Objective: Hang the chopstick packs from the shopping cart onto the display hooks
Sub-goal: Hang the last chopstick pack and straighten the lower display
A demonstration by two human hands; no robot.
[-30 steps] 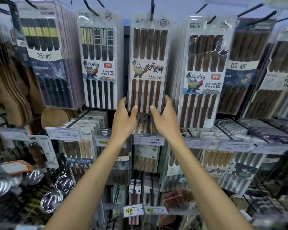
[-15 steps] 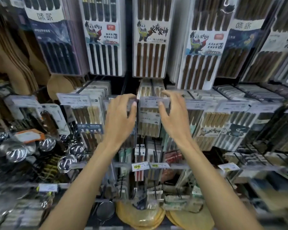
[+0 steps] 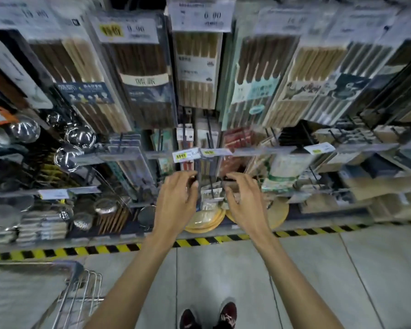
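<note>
Chopstick packs (image 3: 196, 70), long clear sleeves of pale and dark wooden sticks with printed paper bands, are hanging in crowded rows across the top of the rack, each under a white price card. Below them, thin black wire display hooks (image 3: 209, 130) are jutting out over a lower row of smaller packs, with yellow-and-white price tags (image 3: 185, 156) clipped along the rail.

The left hand (image 3: 176, 198) and right hand (image 3: 244, 198) are reaching side by side into that lower row, just under the tags. Their fingers are curling in toward a small silvery pack (image 3: 211, 197) sitting between them on a hook. Blur is hiding whether either hand is actually grasping it or only touching, so I cannot tell.

Shiny steel ladles (image 3: 81, 136) are hanging at the left. Round pale wooden boards (image 3: 207, 220) are lying on the bottom shelf behind the hands. A yellow-and-black striped strip (image 3: 57, 252) is running along the shelf base above grey floor tiles (image 3: 223, 269). A corner of the wire shopping cart (image 3: 78, 290) is showing at lower left; its contents are out of view. Dark red shoes (image 3: 228, 314) are standing at the bottom edge.
</note>
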